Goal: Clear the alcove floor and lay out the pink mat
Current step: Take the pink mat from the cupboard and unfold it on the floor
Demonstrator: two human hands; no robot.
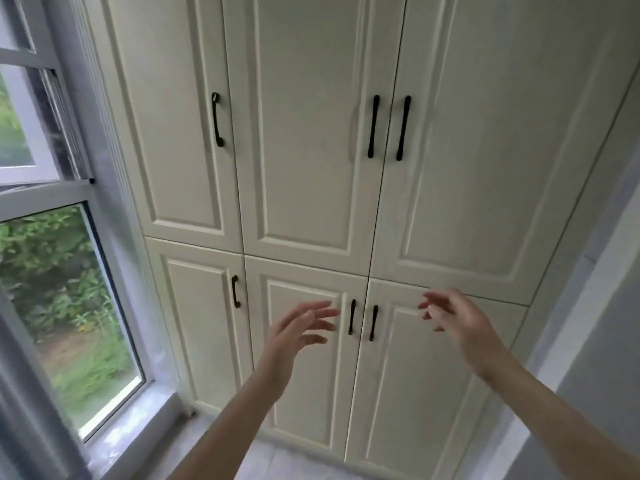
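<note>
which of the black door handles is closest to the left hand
The left handle of the lower centre pair, just past the left hand fingertips. Its twin lies farther right; the others sit farther off.

Both hands are raised, empty, fingers loosely spread, before the cream cupboard (311, 168). Left hand (294, 336) is near the lower black handles (352, 317); right hand (457, 323) beside them. Window (69, 306) at left.
</note>
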